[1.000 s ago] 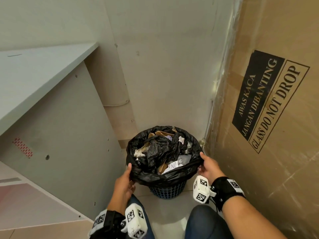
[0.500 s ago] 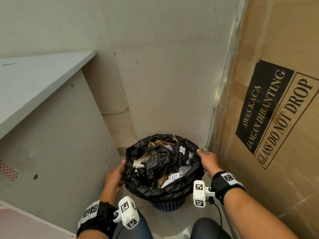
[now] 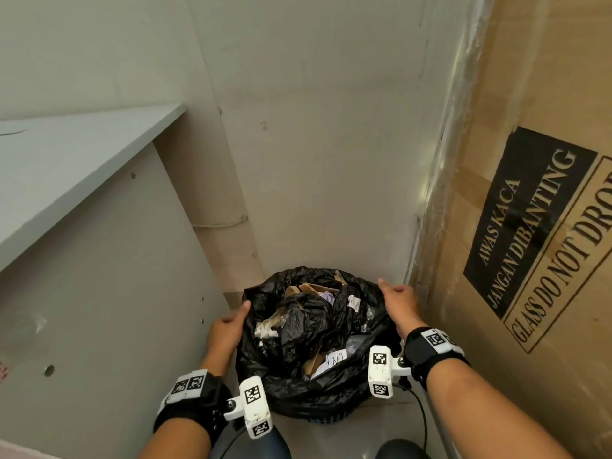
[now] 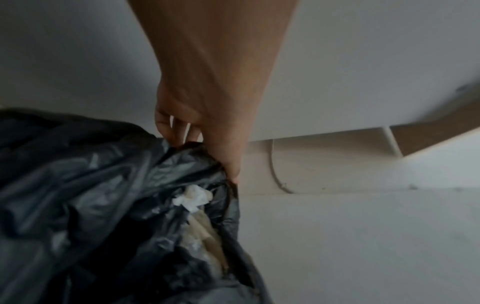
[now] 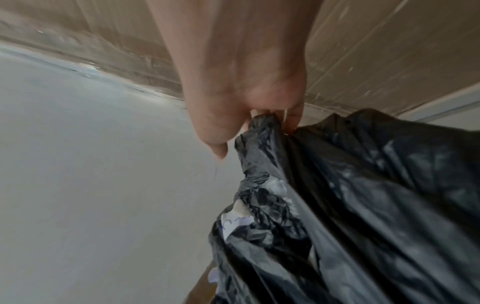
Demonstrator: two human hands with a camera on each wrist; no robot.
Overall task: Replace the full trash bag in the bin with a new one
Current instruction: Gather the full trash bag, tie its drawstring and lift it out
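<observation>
On the far left a pale bench (image 3: 76, 167) stood with its side panel running down to the floor, and the bin sat in the floor's corner between that panel, the back wall and the big carton on the right. Our left hand (image 3: 228, 329) gripped the left rim of the black trash bag (image 3: 311, 385); the left wrist view showed our fingers (image 4: 166, 127) curled into a gathered fold of plastic with the thumb laid along the outside, so the film was pinched rather than merely touched. We held it there, we judge, because a thin bag carries best from bunched plastic at opposite sides of its mouth. The bag was still seated in the bin, its mouth open and drawn up between our hands, stuffed with paper scraps (image 3: 334, 359), brown card and crumpled black plastic heaped to the brim. Only a sliver of the blue bin (image 3: 326, 419) peeked out beneath the bag's bulge. Our right hand (image 3: 399, 303) clasped the right rim, and the right wrist view showed a twisted bunch of film clamped between thumb and fingers (image 5: 293, 115), the plastic running taut downward from it. Matching grips on both sides would, in our judgement, let the load rise evenly instead of tipping litter over one edge. Just beside that hand stood the cardboard carton (image 3: 530, 226) marked as glass, so the lift probably had to go straight up. No new bag was in view.
</observation>
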